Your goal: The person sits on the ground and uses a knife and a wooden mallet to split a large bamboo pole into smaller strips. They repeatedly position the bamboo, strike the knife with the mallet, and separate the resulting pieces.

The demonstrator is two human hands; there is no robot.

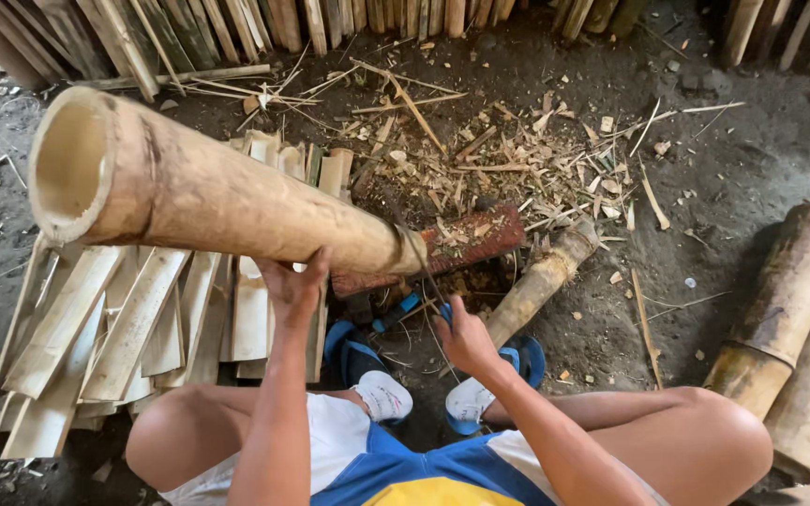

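A thick hollow bamboo section (208,192) slants from upper left, its open end toward me, down to a reddish wooden block (466,242). My left hand (294,286) grips the bamboo from below near its middle. My right hand (461,339) is closed on the dark handle of a blade (416,253) whose edge sits against the bamboo's lower end. I sit with knees apart, feet in white socks and blue sandals (367,361).
Split bamboo slats (133,328) lie piled at the left. A short bamboo piece (541,279) leans by the block. Two thick bamboo sections (789,328) lie at the right. Chips and splinters (508,155) litter the dirt floor; more slats line the back.
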